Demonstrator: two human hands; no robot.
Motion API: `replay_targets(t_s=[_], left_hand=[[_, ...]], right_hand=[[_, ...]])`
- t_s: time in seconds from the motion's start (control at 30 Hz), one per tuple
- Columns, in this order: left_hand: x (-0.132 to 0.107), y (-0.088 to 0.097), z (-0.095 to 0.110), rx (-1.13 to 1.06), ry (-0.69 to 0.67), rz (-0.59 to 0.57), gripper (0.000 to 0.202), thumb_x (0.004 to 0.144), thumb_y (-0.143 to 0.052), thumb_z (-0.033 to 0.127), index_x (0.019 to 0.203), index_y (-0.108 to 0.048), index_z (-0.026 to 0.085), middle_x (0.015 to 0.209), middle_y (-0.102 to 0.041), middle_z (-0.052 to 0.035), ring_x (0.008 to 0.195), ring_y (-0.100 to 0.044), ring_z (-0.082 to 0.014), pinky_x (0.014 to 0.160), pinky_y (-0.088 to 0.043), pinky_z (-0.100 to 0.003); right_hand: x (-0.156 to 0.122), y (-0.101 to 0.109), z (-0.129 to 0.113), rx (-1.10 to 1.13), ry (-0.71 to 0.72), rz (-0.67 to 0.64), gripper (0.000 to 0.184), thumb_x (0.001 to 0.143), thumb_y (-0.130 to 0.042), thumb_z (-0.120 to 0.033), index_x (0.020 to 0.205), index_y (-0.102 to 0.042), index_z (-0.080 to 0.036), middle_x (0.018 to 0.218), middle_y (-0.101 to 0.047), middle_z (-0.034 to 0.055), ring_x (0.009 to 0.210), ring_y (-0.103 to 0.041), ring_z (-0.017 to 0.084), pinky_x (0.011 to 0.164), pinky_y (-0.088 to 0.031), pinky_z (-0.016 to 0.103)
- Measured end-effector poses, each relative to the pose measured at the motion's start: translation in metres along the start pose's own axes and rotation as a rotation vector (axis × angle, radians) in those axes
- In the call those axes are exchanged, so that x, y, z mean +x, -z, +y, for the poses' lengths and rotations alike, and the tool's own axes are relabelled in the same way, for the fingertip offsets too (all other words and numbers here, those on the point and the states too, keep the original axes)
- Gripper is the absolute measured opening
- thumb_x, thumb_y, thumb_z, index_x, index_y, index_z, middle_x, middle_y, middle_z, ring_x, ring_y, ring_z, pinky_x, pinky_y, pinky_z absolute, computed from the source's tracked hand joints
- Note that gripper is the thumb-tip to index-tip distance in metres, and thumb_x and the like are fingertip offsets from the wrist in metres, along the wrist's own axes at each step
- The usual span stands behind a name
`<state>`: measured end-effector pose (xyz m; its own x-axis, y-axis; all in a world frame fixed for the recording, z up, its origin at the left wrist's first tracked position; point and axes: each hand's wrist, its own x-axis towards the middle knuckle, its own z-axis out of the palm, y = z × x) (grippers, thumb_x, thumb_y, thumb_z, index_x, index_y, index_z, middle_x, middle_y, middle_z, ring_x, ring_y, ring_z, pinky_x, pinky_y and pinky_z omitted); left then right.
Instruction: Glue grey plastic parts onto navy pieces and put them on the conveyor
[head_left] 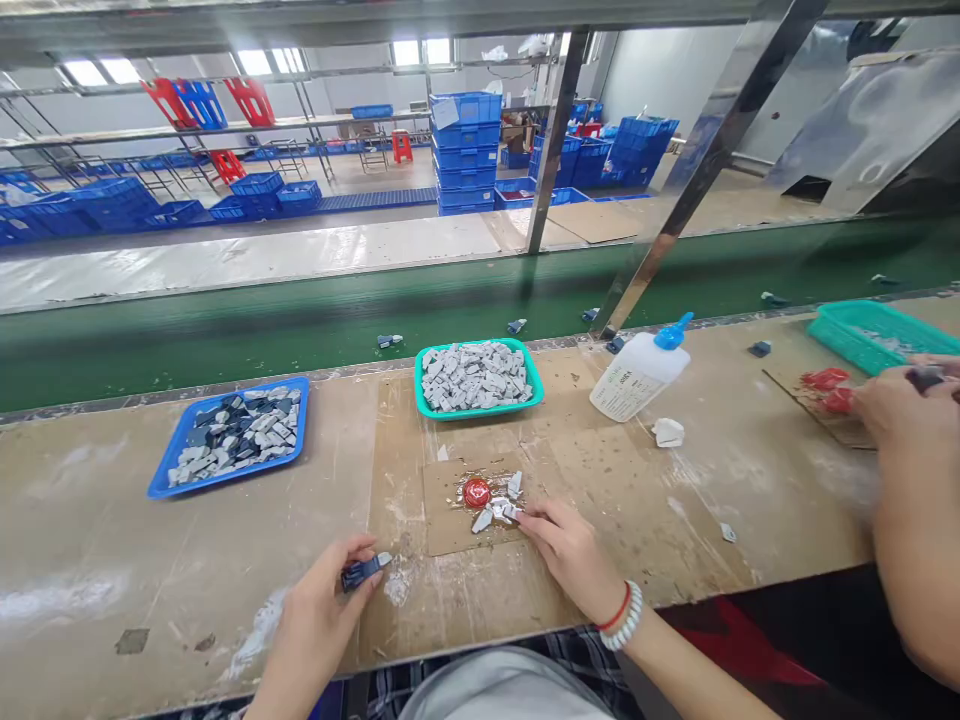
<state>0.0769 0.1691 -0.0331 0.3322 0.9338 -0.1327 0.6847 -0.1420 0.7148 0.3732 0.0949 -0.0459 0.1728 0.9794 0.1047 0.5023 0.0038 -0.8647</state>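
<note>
My left hand [322, 600] is closed around a small dark blue part [362, 571] with a grey tip, held just above the worktable's near edge. My right hand [566, 545] rests on a brown cardboard pad [448, 520], its fingertips pinching a small grey piece [508, 511] beside a red cap [476, 492] with white glue and a few grey pieces around it. A teal tray [480, 408] of several grey pieces sits behind the pad. Further left is a blue tray [161, 478] with grey and dark blue parts.
A white glue bottle [637, 375] with a blue nozzle lies tilted right of the teal tray. Another person's hand [896, 405] works at the right by red caps [829, 388] and a green basket [847, 335]. A green conveyor belt [300, 320] runs behind the table.
</note>
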Motion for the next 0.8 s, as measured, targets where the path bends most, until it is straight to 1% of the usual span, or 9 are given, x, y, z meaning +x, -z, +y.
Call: replay_targets(t_s=[0.1,0.2,0.27,0.33,0.43,0.53,0.63,0.73,0.8], left_hand=[[-0.005,0.003,0.013,-0.010,0.010,0.005,0.034,0.069,-0.062,0.037,0.100,-0.052,0.029,0.092,-0.062,-0.0011,0.088,-0.057,-0.0235,0.082,-0.044,-0.034],[-0.005,0.000,0.029,-0.223,0.045,-0.100,0.029,0.064,-0.068,0.036,0.088,-0.057,0.027,0.087,-0.063,-0.0015,0.083,-0.057,-0.0232,0.077,-0.045,-0.032],[-0.003,-0.008,0.039,-0.385,0.004,-0.147,0.024,0.062,-0.070,0.035,0.081,-0.059,0.025,0.080,-0.062,-0.0018,0.078,-0.056,-0.0217,0.073,-0.045,-0.030],[0.001,-0.019,0.049,-0.534,-0.077,-0.161,0.019,0.064,-0.069,0.035,0.078,-0.060,0.024,0.079,-0.060,-0.0025,0.079,-0.054,-0.0205,0.072,-0.043,-0.028],[0.004,-0.036,0.067,-0.748,-0.121,-0.232,0.017,0.073,-0.061,0.038,0.083,-0.057,0.025,0.085,-0.058,-0.0037,0.081,-0.052,-0.0193,0.074,-0.042,-0.028],[0.004,-0.045,0.089,-0.810,-0.114,-0.275,0.018,0.077,-0.055,0.038,0.090,-0.052,0.025,0.081,-0.054,-0.0025,0.072,-0.049,-0.0159,0.068,-0.040,-0.025],[0.004,-0.047,0.107,-0.691,-0.145,-0.241,0.021,0.079,-0.053,0.039,0.095,-0.049,0.026,0.080,-0.049,-0.0015,0.071,-0.044,-0.0150,0.066,-0.037,-0.024],[0.006,-0.048,0.114,-0.567,-0.183,-0.213,0.024,0.079,-0.051,0.041,0.098,-0.047,0.028,0.087,-0.050,-0.0028,0.079,-0.045,-0.0177,0.074,-0.037,-0.027],[0.007,-0.049,0.115,-0.547,-0.219,-0.195,0.026,0.078,-0.050,0.045,0.098,-0.047,0.028,0.089,-0.051,-0.0040,0.082,-0.046,-0.0205,0.076,-0.037,-0.029]], right_hand=[[0.003,0.005,0.001,0.217,-0.115,-0.001,0.015,0.076,-0.057,-0.033,0.082,-0.068,-0.024,0.088,-0.060,0.0058,0.085,-0.053,0.019,0.081,-0.040,0.034],[0.007,0.010,0.000,0.459,-0.255,0.027,0.022,0.070,-0.063,-0.037,0.083,-0.067,-0.020,0.084,-0.061,0.0060,0.078,-0.054,0.017,0.075,-0.044,0.031],[0.009,0.013,-0.001,0.556,-0.302,0.006,0.030,0.070,-0.063,-0.041,0.088,-0.066,-0.018,0.077,-0.061,0.0058,0.068,-0.055,0.014,0.066,-0.046,0.028],[0.010,0.016,-0.003,0.661,-0.339,-0.017,0.035,0.069,-0.063,-0.043,0.091,-0.064,-0.016,0.072,-0.060,0.0049,0.062,-0.054,0.011,0.062,-0.047,0.026],[0.010,0.019,-0.009,0.768,-0.356,-0.028,0.034,0.068,-0.065,-0.043,0.088,-0.064,-0.015,0.071,-0.059,0.0041,0.062,-0.053,0.010,0.062,-0.047,0.023],[0.009,0.021,-0.022,0.815,-0.354,-0.019,0.029,0.067,-0.066,-0.040,0.086,-0.065,-0.017,0.071,-0.059,0.0028,0.062,-0.054,0.009,0.063,-0.047,0.022],[0.005,0.020,-0.046,0.728,-0.240,0.041,0.020,0.067,-0.068,-0.032,0.082,-0.067,-0.020,0.079,-0.060,0.0030,0.070,-0.056,0.011,0.066,-0.047,0.022],[0.000,0.015,-0.071,0.520,-0.014,0.145,0.010,0.067,-0.067,-0.024,0.078,-0.068,-0.024,0.083,-0.061,0.0023,0.078,-0.056,0.015,0.069,-0.048,0.025],[-0.002,0.010,-0.082,0.410,0.109,0.192,0.012,0.071,-0.062,-0.021,0.080,-0.068,-0.027,0.082,-0.060,0.0018,0.075,-0.057,0.016,0.067,-0.048,0.027]])
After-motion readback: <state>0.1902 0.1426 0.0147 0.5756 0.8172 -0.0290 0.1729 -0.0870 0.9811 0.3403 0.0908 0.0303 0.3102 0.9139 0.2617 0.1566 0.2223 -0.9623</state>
